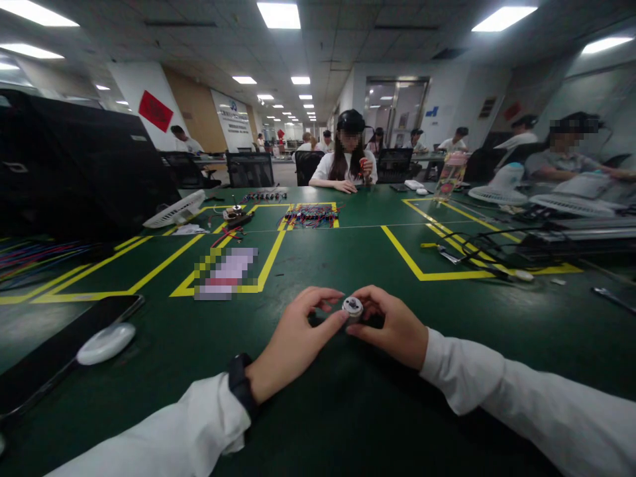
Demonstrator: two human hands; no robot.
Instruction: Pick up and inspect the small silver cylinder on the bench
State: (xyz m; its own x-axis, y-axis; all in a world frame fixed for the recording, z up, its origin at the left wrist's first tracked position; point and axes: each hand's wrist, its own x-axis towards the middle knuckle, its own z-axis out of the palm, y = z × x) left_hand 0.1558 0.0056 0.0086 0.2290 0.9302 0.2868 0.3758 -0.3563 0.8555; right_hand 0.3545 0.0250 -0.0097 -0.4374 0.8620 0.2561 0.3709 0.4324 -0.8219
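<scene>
A small round metal motor (352,306) with a short shaft on its upward face sits between my two hands, just above or on the green tabletop; I cannot tell which. My right hand (392,324) grips its right side between thumb and curled fingers. On the other side, my left hand (303,331) presses its thumb tip against the motor, with the index finger arched behind it. A black band circles my left wrist. The motor's lower part is partly hidden by my fingers.
Left lie a phone (64,348) and a white oval case (106,343). Yellow tape (271,262) marks the table. Farther back are a wire bundle (311,216), a white fan (175,210) and black cables (472,248). A person (348,156) sits opposite.
</scene>
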